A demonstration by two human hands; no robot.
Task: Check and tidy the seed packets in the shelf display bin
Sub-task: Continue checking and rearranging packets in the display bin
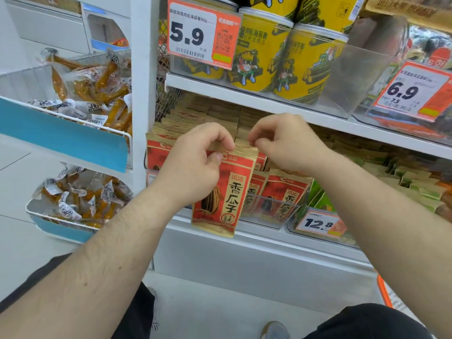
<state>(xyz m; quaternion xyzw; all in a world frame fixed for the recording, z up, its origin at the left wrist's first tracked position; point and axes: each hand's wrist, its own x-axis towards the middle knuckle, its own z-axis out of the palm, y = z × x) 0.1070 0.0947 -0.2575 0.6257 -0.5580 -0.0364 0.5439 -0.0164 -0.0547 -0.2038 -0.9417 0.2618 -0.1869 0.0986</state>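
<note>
A red and gold seed packet (226, 192) hangs in front of the shelf edge, lifted out of the clear display bin (274, 217). My left hand (195, 162) pinches its top left corner between thumb and curled fingers. My right hand (281, 143) pinches the packet's top edge at the right. Behind them, several more red seed packets (285, 192) stand upright in rows inside the bin, reaching back under the shelf above.
Yellow snack cans (259, 57) stand on the shelf above, behind a 5.9 price tag (203, 33). Green packets (322, 199) fill the bin to the right, with a 12.8 tag (320, 223). Wire baskets of wrapped orange snacks (93, 94) hang at the left.
</note>
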